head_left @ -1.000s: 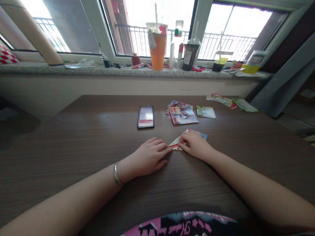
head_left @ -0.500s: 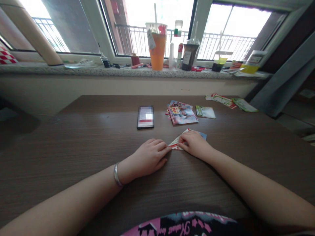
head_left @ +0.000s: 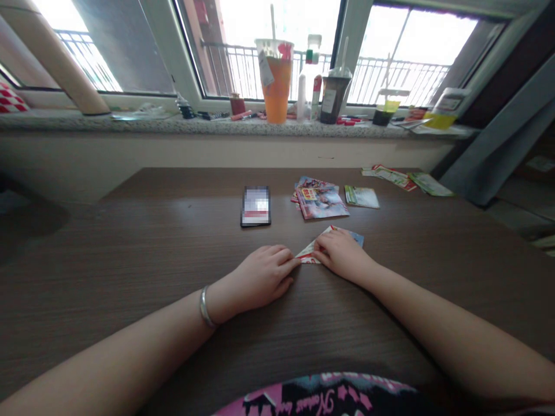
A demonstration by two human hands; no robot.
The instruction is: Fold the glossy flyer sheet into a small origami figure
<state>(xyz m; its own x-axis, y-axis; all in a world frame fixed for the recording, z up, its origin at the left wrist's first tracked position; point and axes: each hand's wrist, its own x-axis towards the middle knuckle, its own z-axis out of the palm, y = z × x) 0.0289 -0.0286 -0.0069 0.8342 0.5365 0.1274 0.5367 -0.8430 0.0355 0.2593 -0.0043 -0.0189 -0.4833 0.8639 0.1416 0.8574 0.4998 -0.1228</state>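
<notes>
A folded sheet of printed paper [head_left: 309, 254], white and red with a blue corner, lies on the table between my hands. My left hand [head_left: 265, 277], a silver bangle on its wrist, presses a fingertip onto the paper's pointed left end; its fingers are bent and the thumb sits lower, off the paper. Over the paper's middle and right part, my right hand [head_left: 340, 252] rests with fingers curled and pressed down on it, hiding much of the sheet. A stack of colourful printed booklets [head_left: 323, 201] lies just beyond the paper.
A phone [head_left: 255, 207] with a blurred screen lies left of the booklets. To the right are a small green-white packet [head_left: 362, 197] and several paper strips [head_left: 392, 177]. Behind the table, the stone windowsill [head_left: 208, 127] bears an orange drink cup [head_left: 276, 86], a dark cup [head_left: 333, 98] and bottles.
</notes>
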